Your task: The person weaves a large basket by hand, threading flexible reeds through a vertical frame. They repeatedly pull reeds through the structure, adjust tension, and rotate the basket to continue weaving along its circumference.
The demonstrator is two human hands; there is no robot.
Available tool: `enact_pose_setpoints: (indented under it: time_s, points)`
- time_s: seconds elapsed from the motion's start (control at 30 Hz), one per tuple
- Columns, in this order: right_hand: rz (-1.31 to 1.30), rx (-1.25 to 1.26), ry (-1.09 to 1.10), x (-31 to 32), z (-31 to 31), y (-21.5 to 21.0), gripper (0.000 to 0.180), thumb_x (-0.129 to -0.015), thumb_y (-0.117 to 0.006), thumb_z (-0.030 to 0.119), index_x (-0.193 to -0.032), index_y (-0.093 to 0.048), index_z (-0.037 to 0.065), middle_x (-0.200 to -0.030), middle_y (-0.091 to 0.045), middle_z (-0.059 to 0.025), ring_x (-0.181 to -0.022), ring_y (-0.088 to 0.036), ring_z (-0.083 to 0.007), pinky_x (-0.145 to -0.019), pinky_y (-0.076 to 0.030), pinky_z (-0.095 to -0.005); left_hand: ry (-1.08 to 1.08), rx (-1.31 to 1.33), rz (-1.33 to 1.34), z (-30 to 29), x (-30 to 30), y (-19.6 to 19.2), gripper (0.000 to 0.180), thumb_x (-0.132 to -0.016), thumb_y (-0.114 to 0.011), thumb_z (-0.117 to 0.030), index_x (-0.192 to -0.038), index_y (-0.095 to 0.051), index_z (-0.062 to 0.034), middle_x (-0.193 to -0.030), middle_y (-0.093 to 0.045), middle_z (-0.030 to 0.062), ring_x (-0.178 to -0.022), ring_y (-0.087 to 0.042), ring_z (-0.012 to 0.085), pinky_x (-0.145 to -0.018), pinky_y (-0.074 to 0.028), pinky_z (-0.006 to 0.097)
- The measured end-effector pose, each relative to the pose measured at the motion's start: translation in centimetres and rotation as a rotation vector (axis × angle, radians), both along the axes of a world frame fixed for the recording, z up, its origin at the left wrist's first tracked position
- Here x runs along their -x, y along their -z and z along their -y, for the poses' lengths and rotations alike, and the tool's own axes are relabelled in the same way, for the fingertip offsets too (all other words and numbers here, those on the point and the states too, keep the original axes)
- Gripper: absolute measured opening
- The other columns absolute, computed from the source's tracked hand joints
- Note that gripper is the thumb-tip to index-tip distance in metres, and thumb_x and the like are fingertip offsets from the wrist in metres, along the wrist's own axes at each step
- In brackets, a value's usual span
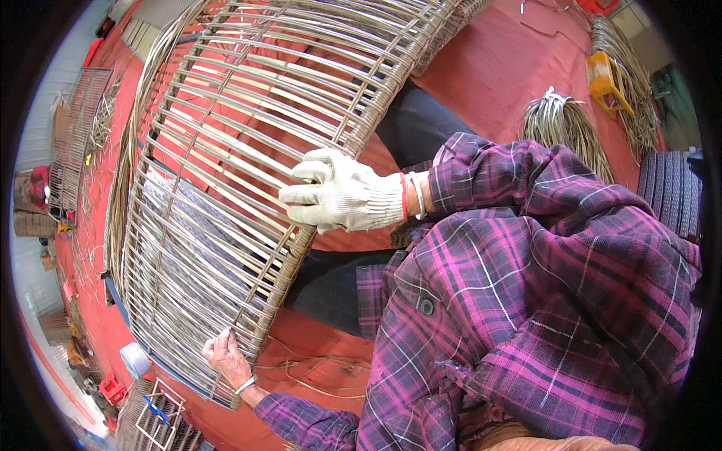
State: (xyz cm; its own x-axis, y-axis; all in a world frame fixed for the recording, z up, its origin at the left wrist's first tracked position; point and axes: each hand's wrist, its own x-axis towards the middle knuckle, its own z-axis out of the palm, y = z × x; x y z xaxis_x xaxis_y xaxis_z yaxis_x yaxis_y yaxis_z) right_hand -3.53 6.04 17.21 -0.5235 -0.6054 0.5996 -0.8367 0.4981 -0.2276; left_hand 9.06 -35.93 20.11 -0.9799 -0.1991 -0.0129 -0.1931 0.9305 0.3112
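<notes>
Head view: the gloved right hand grips the wicker frame at its rim; the bare left hand pinches a strand at the frame's lower edge.

Woven rattan frame, glossy strands; white knit cotton glove; plaid cloth shirt.

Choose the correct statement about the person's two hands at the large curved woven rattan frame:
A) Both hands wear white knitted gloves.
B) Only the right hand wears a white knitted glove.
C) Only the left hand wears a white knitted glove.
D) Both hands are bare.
B: the right hand is in a white knitted glove on the large curved woven rattan frame, while the left hand is bare at its lower edge.
</notes>
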Motion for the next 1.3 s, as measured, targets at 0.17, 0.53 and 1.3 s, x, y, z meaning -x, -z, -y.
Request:
enact_pose_setpoints:
  time_s: [0.17,0.53,1.3]
  points:
    - [-0.03,0.081,-0.086,0.7,-1.3,-0.9,0.04,-0.064,-0.071,0.031,-0.1,-0.06,0.018,-0.111,-0.057,-0.0035,-0.105,-0.055,-0.0245,-0.09,-0.042,-0.0464,0.205,0.608,0.327,0.8,1.6,-1.8,0.014,-0.077,-0.072,-0.022,-0.091,-0.073,-0.02,-0.097,-0.06,0.009,-0.107,-0.051,0.0312,-0.093,-0.037,0.05]
    - [0.455,0.193,0.652,-7.3,-24.7,5.6,0.036,-0.078,-0.068,0.028,-0.107,-0.065,0.007,-0.112,-0.062,-0.0135,-0.101,-0.06,-0.0353,-0.084,-0.051,-0.0435,0.421,0.319,0.28,-6.7,6.7,-5.3,0.014,-0.081,-0.069,-0.018,-0.094,-0.072,-0.0138,-0.095,-0.062,0.011,-0.099,-0.054,0.031,-0.089,-0.04,0.047]
    - [1.342,-0.034,1.609,-21.7,-56.0,24.4,0.079,-0.083,-0.061,0.05,-0.143,-0.038,0.004,-0.145,-0.043,-0.0202,-0.131,-0.045,-0.0366,-0.108,-0.036,-0.0419,0.774,0.354,0.516,-34.6,20.8,-12.5,0.022,-0.092,-0.06,-0.006,-0.112,-0.066,0.0008,-0.097,-0.066,0.0156,-0.09,-0.063,0.0284,-0.082,-0.049,0.034]
